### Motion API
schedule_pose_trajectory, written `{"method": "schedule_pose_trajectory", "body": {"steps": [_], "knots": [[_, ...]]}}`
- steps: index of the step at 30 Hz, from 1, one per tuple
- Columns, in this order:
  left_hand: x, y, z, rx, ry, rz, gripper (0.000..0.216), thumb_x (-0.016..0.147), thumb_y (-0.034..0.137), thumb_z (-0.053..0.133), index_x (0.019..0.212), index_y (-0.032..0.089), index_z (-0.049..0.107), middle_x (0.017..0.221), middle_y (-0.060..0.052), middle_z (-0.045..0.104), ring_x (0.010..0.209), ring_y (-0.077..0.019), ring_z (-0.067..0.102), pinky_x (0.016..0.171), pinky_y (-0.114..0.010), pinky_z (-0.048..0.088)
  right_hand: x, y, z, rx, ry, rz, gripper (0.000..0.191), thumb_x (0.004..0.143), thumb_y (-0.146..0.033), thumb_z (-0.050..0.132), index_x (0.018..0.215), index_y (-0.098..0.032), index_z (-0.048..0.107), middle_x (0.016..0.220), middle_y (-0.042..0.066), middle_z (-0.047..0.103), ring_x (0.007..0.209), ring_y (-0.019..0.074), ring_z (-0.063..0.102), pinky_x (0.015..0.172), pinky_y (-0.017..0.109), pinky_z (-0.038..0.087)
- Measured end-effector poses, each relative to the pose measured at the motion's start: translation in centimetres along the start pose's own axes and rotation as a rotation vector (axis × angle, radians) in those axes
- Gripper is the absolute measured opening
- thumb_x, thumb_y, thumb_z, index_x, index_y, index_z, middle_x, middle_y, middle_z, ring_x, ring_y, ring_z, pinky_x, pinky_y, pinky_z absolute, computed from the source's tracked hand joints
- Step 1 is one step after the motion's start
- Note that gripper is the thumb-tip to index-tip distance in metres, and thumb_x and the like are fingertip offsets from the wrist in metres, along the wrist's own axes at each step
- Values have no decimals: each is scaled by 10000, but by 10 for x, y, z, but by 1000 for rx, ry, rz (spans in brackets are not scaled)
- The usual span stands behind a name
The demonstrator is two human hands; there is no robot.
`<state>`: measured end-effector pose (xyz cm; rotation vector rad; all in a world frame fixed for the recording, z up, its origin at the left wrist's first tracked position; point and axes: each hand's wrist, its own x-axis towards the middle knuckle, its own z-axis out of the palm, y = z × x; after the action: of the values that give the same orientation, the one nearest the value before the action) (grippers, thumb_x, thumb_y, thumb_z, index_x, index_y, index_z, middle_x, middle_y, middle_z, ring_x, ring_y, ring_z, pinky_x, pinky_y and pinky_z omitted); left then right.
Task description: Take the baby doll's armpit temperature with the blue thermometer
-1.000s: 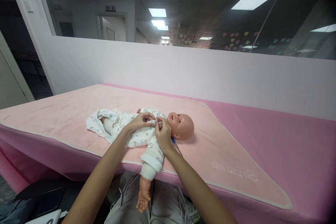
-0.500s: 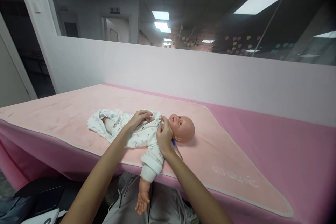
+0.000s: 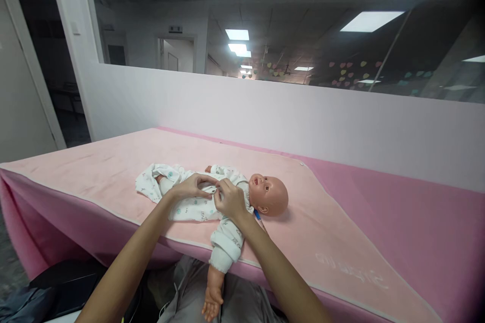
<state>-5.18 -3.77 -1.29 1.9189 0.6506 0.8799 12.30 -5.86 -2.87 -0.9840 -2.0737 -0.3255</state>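
A baby doll (image 3: 268, 196) lies on its back on the pink mat, head to the right, dressed in a white printed romper (image 3: 197, 209). Over its chest, my left hand (image 3: 193, 186) has curved fingers and thumb at the romper's front. Close beside it, my right hand (image 3: 230, 201) pinches the same cloth, fingertips almost meeting the left ones. What lies between the fingertips is too small to make out. The doll's near arm (image 3: 214, 287) hangs over the table's front edge, palm up. A thin blue-ended item (image 3: 257, 215) lies by its neck, partly hidden by my right wrist.
The peach-pink mat (image 3: 333, 242) covers much of the table, over a darker pink cloth (image 3: 409, 202). A white wall (image 3: 265, 106) with a window above runs behind. Dark items (image 3: 71, 290) are at the lower left, below the table edge.
Both hands have shifted from the upper chest and collar toward the middle of the romper's front and come together. The doll's far hand now shows. The view has tilted up slightly.
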Motion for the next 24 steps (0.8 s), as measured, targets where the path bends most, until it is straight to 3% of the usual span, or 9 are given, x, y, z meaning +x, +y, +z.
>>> {"method": "schedule_pose_trajectory", "body": {"steps": [8, 24], "knots": [[0, -4, 0, 34, 13, -10, 398, 594, 224, 735, 972, 149, 636, 1049, -96, 619, 1033, -224, 533, 920, -349, 396, -3, -1, -4, 65, -19, 58, 135, 670, -136, 454, 770, -197, 521, 791, 13, 528, 631, 120, 507, 537, 211, 363], [3, -7, 3, 16, 74, -60, 349, 628, 278, 708, 944, 147, 634, 1017, -86, 623, 1000, -218, 539, 878, -337, 413, -5, 1, 3, 131, 114, 77, 123, 734, -136, 447, 729, -195, 554, 700, 3, 580, 622, 115, 529, 534, 202, 342]]}}
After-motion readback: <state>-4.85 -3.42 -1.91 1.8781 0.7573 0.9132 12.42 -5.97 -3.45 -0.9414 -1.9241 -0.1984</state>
